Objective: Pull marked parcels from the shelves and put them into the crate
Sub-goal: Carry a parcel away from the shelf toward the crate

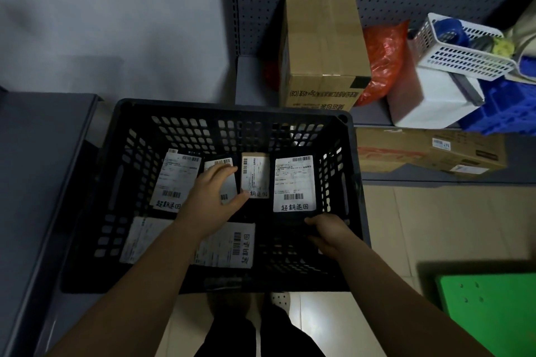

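Inside, the crate (232, 109) holds 5 parcels (174, 180): left fingers (224, 169) clasp the grey parcel (231, 182), right fingers (314, 222) the black parcel (293, 182).

black slatted crate (232, 109) | white-labelled parcels (293, 182) flat on its floor

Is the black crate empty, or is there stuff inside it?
Not empty. The black crate has at least five labelled parcels lying flat on its floor, and the left hand holds one of them.
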{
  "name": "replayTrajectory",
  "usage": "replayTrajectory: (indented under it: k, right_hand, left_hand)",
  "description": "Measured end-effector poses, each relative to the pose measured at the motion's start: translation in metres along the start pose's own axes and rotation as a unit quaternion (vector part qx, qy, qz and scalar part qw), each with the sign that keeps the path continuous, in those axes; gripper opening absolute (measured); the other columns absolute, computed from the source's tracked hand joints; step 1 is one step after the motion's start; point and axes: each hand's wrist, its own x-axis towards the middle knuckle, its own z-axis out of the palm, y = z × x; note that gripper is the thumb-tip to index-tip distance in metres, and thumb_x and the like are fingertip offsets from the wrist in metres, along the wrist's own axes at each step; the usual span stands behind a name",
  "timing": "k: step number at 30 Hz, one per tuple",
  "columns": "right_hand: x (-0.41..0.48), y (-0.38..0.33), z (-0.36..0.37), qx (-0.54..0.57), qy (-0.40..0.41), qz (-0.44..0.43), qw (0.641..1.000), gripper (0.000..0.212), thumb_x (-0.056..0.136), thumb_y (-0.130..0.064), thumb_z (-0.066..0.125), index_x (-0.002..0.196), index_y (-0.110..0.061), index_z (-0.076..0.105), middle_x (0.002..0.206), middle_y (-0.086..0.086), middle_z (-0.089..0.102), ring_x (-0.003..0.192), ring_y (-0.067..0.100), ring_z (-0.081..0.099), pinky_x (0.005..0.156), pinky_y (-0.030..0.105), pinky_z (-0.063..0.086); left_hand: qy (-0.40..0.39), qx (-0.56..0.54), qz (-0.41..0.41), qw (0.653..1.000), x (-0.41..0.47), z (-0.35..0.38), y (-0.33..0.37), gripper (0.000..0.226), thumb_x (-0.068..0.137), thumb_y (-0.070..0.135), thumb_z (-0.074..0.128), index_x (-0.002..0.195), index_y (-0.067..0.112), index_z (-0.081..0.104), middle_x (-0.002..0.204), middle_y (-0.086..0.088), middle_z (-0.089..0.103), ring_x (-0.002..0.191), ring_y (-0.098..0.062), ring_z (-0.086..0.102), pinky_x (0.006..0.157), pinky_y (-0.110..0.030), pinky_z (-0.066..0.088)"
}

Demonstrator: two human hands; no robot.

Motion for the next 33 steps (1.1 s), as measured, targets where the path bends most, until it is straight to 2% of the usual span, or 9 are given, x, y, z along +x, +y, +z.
replayTrajectory:
  k: [2, 6, 10, 15, 17, 20, 26, 29, 33]
  right_hand:
    - [0.010, -0.002, 0.002, 0.000, 0.019, 0.018, 1.000, 0.027, 0.097, 0.006, 0.046, 0.122, 0.000, 0.055, 0.126, 0.015, 0.061, 0.121, 0.032, 0.055, 0.106, 0.044, 0.045]
    - [0.023, -0.005, 0.006, 0.024, 0.042, 0.055, 0.997, 0.018, 0.098, 0.006, 0.046, 0.106, -0.007, 0.057, 0.120, 0.014, 0.057, 0.122, 0.031, 0.054, 0.093, 0.039, 0.047]
    - [0.042, 0.000, 0.006, 0.006, 0.054, 0.063, 0.997, 0.028, 0.097, 0.006, 0.047, 0.121, -0.007, 0.056, 0.129, 0.014, 0.056, 0.126, 0.031, 0.052, 0.105, 0.043, 0.046]
    - [0.058, 0.004, 0.005, -0.028, 0.068, 0.055, 0.996, 0.028, 0.098, 0.008, 0.040, 0.116, -0.008, 0.055, 0.113, 0.012, 0.055, 0.109, 0.026, 0.053, 0.092, 0.034, 0.046]
    - [0.069, 0.007, 0.005, -0.066, 0.071, 0.052, 0.994, 0.028, 0.097, 0.007, 0.038, 0.115, -0.005, 0.055, 0.112, 0.013, 0.057, 0.106, 0.026, 0.054, 0.097, 0.036, 0.048]
    - [0.090, 0.014, 0.005, -0.161, 0.087, 0.034, 0.983, 0.038, 0.098, 0.001, 0.040, 0.134, 0.000, 0.051, 0.128, 0.016, 0.057, 0.119, 0.032, 0.055, 0.105, 0.040, 0.046]
    - [0.107, 0.022, 0.010, -0.245, 0.122, -0.004, 0.962, 0.054, 0.097, -0.010, 0.042, 0.150, -0.003, 0.031, 0.150, 0.020, 0.038, 0.137, 0.038, 0.040, 0.113, 0.047, 0.036]
    - [0.121, 0.026, 0.012, -0.257, 0.121, -0.036, 0.958, 0.066, 0.092, -0.006, 0.045, 0.153, -0.018, 0.024, 0.147, 0.017, 0.042, 0.129, 0.038, 0.047, 0.108, 0.048, 0.042]
    - [0.143, 0.033, 0.011, -0.301, 0.098, -0.075, 0.946, 0.080, 0.087, -0.016, 0.054, 0.149, -0.045, 0.011, 0.138, 0.012, 0.049, 0.118, 0.034, 0.055, 0.097, 0.055, 0.050]
  left_hand:
    - [-0.006, 0.002, -0.004, 1.000, 0.001, 0.002, -0.002, 0.060, 0.088, 0.045, 0.064, 0.140, 0.024, 0.046, 0.146, 0.011, 0.038, 0.134, -0.008, 0.031, 0.110, -0.031, 0.031]
    - [-0.015, 0.001, -0.002, 1.000, 0.003, 0.008, -0.005, 0.061, 0.088, 0.045, 0.065, 0.141, 0.024, 0.044, 0.145, 0.011, 0.037, 0.132, -0.005, 0.029, 0.106, -0.025, 0.027]
    - [-0.026, -0.004, 0.001, 1.000, 0.007, 0.012, -0.007, 0.061, 0.087, 0.046, 0.065, 0.140, 0.024, 0.045, 0.144, 0.011, 0.039, 0.130, -0.004, 0.030, 0.108, -0.029, 0.030]
    - [-0.038, -0.002, 0.008, 0.999, 0.012, 0.020, -0.012, 0.060, 0.088, 0.045, 0.065, 0.140, 0.023, 0.045, 0.145, 0.010, 0.038, 0.129, -0.001, 0.028, 0.105, -0.025, 0.026]
    - [-0.036, -0.007, 0.008, 0.999, 0.013, 0.023, -0.013, 0.059, 0.088, 0.043, 0.065, 0.140, 0.023, 0.045, 0.144, 0.011, 0.038, 0.126, 0.002, 0.026, 0.104, -0.023, 0.025]
    - [-0.045, -0.002, 0.005, 0.999, 0.016, 0.027, -0.018, 0.060, 0.088, 0.044, 0.065, 0.141, 0.024, 0.044, 0.145, 0.010, 0.038, 0.132, -0.005, 0.030, 0.108, -0.028, 0.028]
    - [-0.058, 0.007, -0.005, 0.998, 0.020, 0.032, -0.026, 0.060, 0.088, 0.046, 0.064, 0.141, 0.026, 0.043, 0.148, 0.008, 0.036, 0.138, -0.012, 0.028, 0.113, -0.035, 0.027]
    - [-0.057, 0.007, -0.004, 0.998, 0.023, 0.034, -0.028, 0.061, 0.088, 0.047, 0.064, 0.141, 0.025, 0.044, 0.147, 0.008, 0.038, 0.137, -0.013, 0.030, 0.114, -0.037, 0.029]
    - [-0.061, 0.006, -0.007, 0.998, 0.026, 0.036, -0.026, 0.067, 0.082, 0.058, 0.057, 0.139, 0.025, 0.046, 0.144, 0.008, 0.041, 0.134, -0.014, 0.034, 0.112, -0.041, 0.033]
